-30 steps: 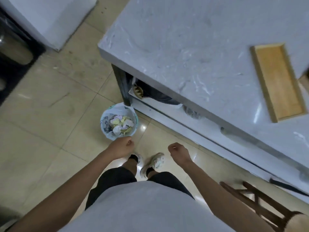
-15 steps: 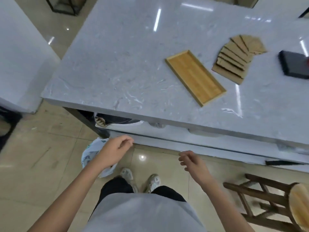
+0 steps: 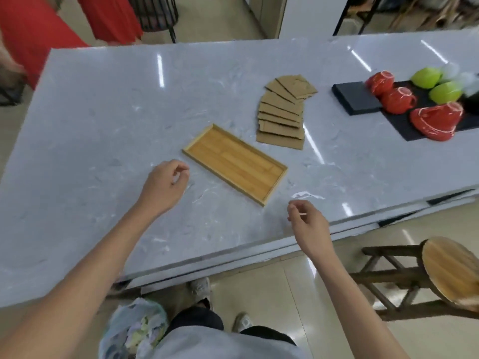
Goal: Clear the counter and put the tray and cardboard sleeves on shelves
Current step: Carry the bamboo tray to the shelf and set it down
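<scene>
1. Head view: one bamboo tray (image 3: 234,164) lies on the marble counter (image 3: 103,120), its long axis running diagonally from far left to near right.
2. About eight cardboard sleeves (image 3: 283,115) fan out in one overlapping row just beyond the tray, apart from it.
3. Three red cups (image 3: 398,99) and two green cups (image 3: 435,84) sit upside down on a dark mat (image 3: 357,98) at far right.
4. Left hand (image 3: 164,186) hovers beside the tray's left end, fingers loosely curled, empty.
5. Right hand (image 3: 307,224) hovers near the tray's near corner, fingers curled, holding nothing.

Marble counter (image 3: 103,120) bears tray (image 3: 234,163), sleeves (image 3: 283,112) (fanned), black mat (image 3: 357,98)
</scene>
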